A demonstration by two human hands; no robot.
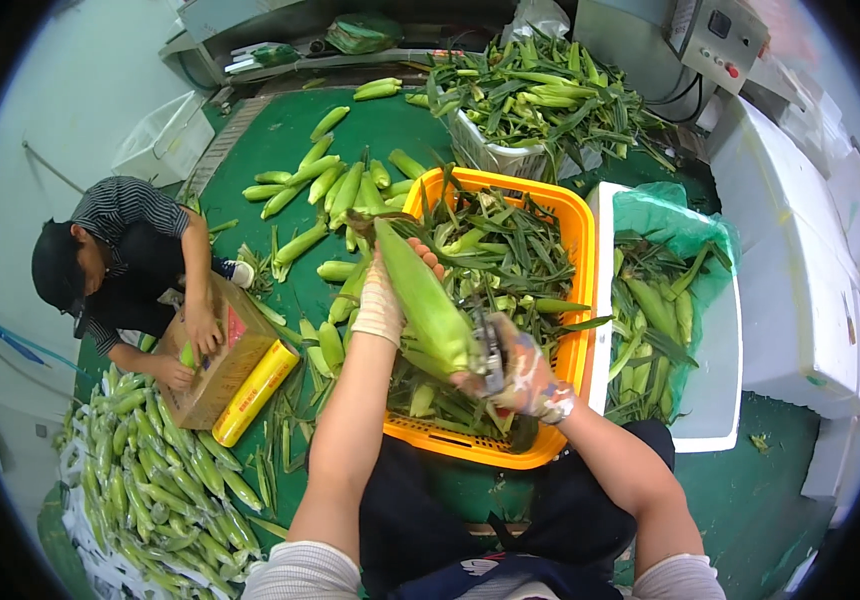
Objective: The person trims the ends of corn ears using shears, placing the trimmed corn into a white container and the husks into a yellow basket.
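Observation:
A large ear of corn in its green husk (pixel 422 303) is tilted over the orange crate (pixel 584 270). My gloved left hand (pixel 382 302) is closed around it from behind, its fingertips showing on the far side. In my right hand (pixel 530 372), which wears a patterned glove, are dark metal pruning shears (pixel 491 352). They touch the near end of the ear. Loose husks and leaves (pixel 510 235) fill the crate below. Part of the shears is hidden by my fingers, so how far the blades are apart I cannot tell.
Unwrapped corn ears (pixel 322 180) lie on the green floor at left. A co-worker (pixel 140 260) crouches by a cardboard box (pixel 212 355) with a yellow roll (pixel 256 392). Bagged corn (pixel 150 480) is piled nearby. A white foam box (pixel 727 400) stands right of the crate.

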